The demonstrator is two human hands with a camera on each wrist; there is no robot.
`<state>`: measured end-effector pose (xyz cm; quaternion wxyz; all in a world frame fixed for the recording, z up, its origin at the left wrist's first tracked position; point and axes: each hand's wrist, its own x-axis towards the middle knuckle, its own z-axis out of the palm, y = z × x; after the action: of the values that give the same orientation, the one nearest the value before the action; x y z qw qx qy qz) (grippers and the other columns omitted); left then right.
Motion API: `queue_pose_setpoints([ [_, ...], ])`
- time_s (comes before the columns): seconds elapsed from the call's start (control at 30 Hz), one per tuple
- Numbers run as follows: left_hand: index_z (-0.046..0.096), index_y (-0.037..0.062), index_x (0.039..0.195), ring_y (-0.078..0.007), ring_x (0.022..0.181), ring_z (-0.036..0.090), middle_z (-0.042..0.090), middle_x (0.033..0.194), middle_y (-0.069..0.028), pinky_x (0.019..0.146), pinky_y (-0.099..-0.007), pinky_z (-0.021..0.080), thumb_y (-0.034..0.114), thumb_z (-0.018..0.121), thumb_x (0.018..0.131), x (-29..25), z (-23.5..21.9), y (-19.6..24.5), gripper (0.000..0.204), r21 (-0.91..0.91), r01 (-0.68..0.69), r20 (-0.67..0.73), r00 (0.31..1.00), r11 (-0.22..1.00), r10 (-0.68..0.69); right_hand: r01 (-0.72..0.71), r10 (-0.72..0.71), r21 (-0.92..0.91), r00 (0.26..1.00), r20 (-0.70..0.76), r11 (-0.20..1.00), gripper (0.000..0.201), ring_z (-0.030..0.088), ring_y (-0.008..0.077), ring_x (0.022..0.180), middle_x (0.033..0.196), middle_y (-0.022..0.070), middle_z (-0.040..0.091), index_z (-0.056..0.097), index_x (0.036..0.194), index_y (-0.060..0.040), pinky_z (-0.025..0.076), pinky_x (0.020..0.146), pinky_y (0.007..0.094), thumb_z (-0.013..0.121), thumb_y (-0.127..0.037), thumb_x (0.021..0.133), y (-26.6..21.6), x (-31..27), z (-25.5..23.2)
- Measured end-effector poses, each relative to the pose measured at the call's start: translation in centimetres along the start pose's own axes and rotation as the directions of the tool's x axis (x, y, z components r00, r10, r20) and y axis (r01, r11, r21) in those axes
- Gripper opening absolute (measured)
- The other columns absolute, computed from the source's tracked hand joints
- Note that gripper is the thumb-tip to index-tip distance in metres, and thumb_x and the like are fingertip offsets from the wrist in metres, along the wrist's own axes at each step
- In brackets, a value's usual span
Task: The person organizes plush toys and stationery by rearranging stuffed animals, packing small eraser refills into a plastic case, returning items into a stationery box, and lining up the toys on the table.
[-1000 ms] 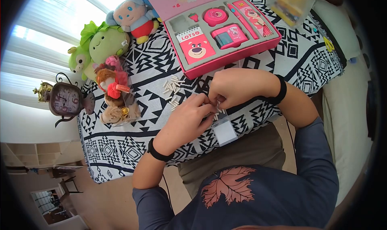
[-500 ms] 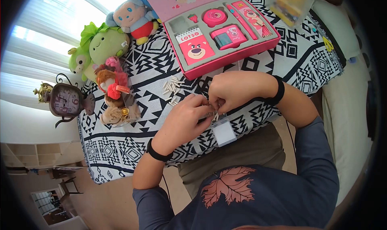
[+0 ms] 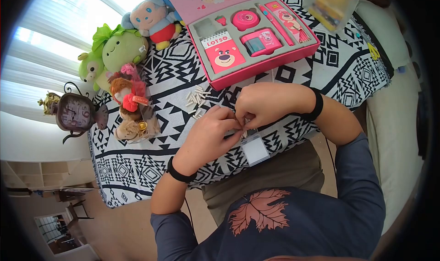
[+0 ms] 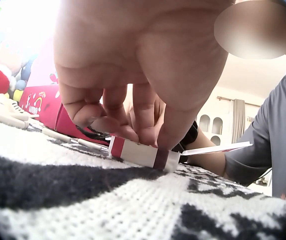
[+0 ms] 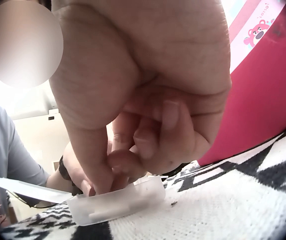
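A small clear plastic case (image 5: 150,192) with a flipped-back lid (image 3: 255,150) lies on the patterned cloth between my hands. Short white sticks show inside it, and red and dark bands mark its side in the left wrist view. My left hand (image 3: 208,135) grips the case, its thumb (image 4: 175,132) against the wall and its fingers bent along the other side. Over the open top, my right hand (image 3: 270,104) has thumb and forefinger dipped inside, its other fingers curled. I cannot tell whether a stick is pinched there. More white sticks (image 3: 197,96) lie loose beyond my left hand.
A pink open gift box (image 3: 261,62) with a notepad and other stationery stands behind my hands. Plush toys (image 3: 121,50), bagged dolls (image 3: 130,105) and a clock (image 3: 74,112) line the left. At the far right are a clear bag (image 3: 330,9) and yellow scissors (image 3: 373,50).
Both hands stay at the case with small finger shifts. The right fingertips have moved slightly down and left toward the left fingers, and the case has shifted slightly left.
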<state>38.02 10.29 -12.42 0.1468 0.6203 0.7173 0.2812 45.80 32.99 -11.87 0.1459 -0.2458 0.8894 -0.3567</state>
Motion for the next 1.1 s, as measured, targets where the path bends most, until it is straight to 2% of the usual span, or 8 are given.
queue_pose_setpoints([
  [0.3, 0.078, 0.0045, 0.093, -0.0296, 0.092, 0.068, 0.069, 0.097, -0.0088, 0.083, -0.0403, 0.056, 0.008, 0.083, 0.082, 0.0, 0.1, 0.0, 0.013, -0.029, 0.013, -0.007, 1.000, 0.999, -0.013, 0.034, -0.035, -0.104, 0.999, -0.008, 0.994, 0.011, 0.071, 0.0343, 0.077, 0.080, 0.0131, 0.073, 0.080, 0.085, -0.0038, 0.055, 0.070, 0.0443, 0.077, -0.014, 0.080, 0.3, 0.4, 0.7],
  [0.63, 0.081, 0.0038, 0.097, -0.0298, 0.093, 0.069, 0.070, 0.097, -0.0101, 0.083, -0.0393, 0.056, 0.006, 0.083, 0.082, -0.1, -0.3, -0.1, 0.015, -0.033, 0.063, -0.004, 0.998, 0.997, -0.063, -0.028, 0.030, -0.062, 0.999, 0.038, 0.998, 0.012, 0.072, 0.0327, 0.076, 0.080, 0.0124, 0.074, 0.081, 0.086, -0.0049, 0.055, 0.069, 0.0438, 0.077, -0.016, 0.083, -0.4, 0.1, 0.1],
  [0.73, 0.081, 0.0036, 0.099, -0.0300, 0.094, 0.069, 0.070, 0.097, -0.0107, 0.085, -0.0388, 0.056, 0.005, 0.081, 0.083, -0.3, -1.4, -0.9, 0.016, -0.047, 0.110, -0.137, 0.984, 0.993, -0.115, -0.017, 0.019, -0.052, 0.999, 0.033, 0.999, 0.013, 0.072, 0.0323, 0.075, 0.079, 0.0119, 0.075, 0.080, 0.087, -0.0045, 0.055, 0.069, 0.0435, 0.078, -0.016, 0.084, -0.2, 0.2, 0.2],
  [0.8, 0.080, 0.0023, 0.101, -0.0296, 0.098, 0.068, 0.069, 0.100, -0.0115, 0.087, -0.0382, 0.055, 0.003, 0.080, 0.083, -0.5, -2.3, -1.5, 0.018, 0.121, 0.161, -0.298, 0.947, 0.980, -0.119, 0.013, -0.012, -0.055, 1.000, 0.006, 0.998, 0.013, 0.072, 0.0321, 0.075, 0.077, 0.0109, 0.073, 0.080, 0.090, -0.0042, 0.055, 0.070, 0.0432, 0.078, -0.016, 0.085, -0.1, 0.1, 0.2],
  [0.83, 0.079, 0.0025, 0.110, -0.0315, 0.105, 0.067, 0.069, 0.108, -0.0132, 0.091, -0.0401, 0.055, 0.003, 0.077, 0.085, -0.7, -2.6, -1.8, 0.025, 0.143, 0.238, -0.278, 0.941, 0.961, -0.191, 0.012, -0.012, -0.055, 1.000, 0.006, 0.998, 0.013, 0.072, 0.0321, 0.075, 0.077, 0.0109, 0.073, 0.080, 0.090, -0.0042, 0.055, 0.070, 0.0432, 0.078, -0.016, 0.085, -0.1, 0.1, 0.1],
  [0.93, 0.076, 0.0028, 0.116, -0.0342, 0.111, 0.067, 0.067, 0.116, -0.0143, 0.095, -0.0419, 0.054, 0.006, 0.075, 0.088, -1.0, -2.0, -2.6, 0.028, 0.219, 0.271, -0.258, 0.943, 0.937, -0.213, -0.002, -0.006, -0.050, 0.990, -0.141, 0.999, 0.017, 0.072, 0.0312, 0.083, 0.090, 0.0112, 0.074, 0.080, 0.099, -0.0043, 0.056, 0.075, 0.0423, 0.076, -0.017, 0.088, -0.1, 0.1, 0.0],
  [1.0, 0.074, 0.0030, 0.117, -0.0353, 0.112, 0.066, 0.066, 0.116, -0.0143, 0.097, -0.0429, 0.054, 0.007, 0.074, 0.088, -0.8, -1.7, -2.3, 0.029, 0.189, 0.288, -0.227, 0.943, 0.939, -0.244, 0.106, -0.136, -0.110, 0.937, -0.322, 0.988, 0.021, 0.070, 0.0295, 0.100, 0.108, 0.0107, 0.071, 0.079, 0.109, -0.0054, 0.056, 0.084, 0.0419, 0.074, -0.020, 0.095, 0.3, 0.2, 0.4],
  [1.1, 0.074, 0.0030, 0.114, -0.0360, 0.114, 0.065, 0.065, 0.116, -0.0137, 0.098, -0.0436, 0.054, 0.008, 0.074, 0.088, -1.0, -1.7, -2.7, 0.027, 0.146, 0.288, -0.185, 0.948, 0.946, -0.260, 0.174, -0.231, -0.227, 0.940, -0.253, 0.958, 0.026, 0.064, 0.0287, 0.110, 0.117, 0.0096, 0.067, 0.079, 0.112, -0.0066, 0.054, 0.092, 0.0423, 0.068, -0.028, 0.104, 0.7, 0.4, 1.3],
])
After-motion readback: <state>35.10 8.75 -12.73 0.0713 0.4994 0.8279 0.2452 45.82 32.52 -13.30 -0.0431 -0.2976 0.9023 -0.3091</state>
